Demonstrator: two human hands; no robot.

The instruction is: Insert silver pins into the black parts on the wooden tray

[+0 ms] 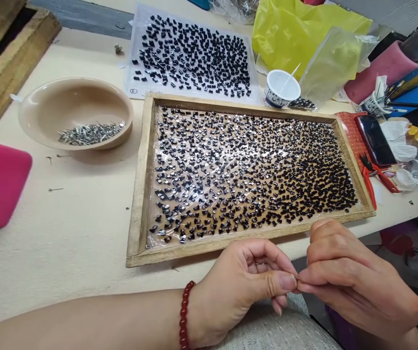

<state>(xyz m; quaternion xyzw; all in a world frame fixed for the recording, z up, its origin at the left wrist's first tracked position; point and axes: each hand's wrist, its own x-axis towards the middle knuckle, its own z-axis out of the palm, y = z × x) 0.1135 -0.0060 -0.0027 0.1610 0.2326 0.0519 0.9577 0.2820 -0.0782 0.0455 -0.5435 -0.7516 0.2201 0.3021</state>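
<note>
My left hand, with a dark red bead bracelet at the wrist, is closed in a pinch above my lap. Its thumb and forefinger meet the fingertips of my right hand, which is pinched shut too. A tiny, thin thing shows between the fingertips, too small to name. Just beyond the hands lies a wooden-framed tray, its plastic-covered base filled with small glossy black pieces. To the left, an oval beige bowl holds a heap of thin metal pins.
Behind the tray, a white sheet carries more black pieces. A small cup stands near a yellow plastic bag. On the right lie red-handled pliers and a phone. A pink box sits left.
</note>
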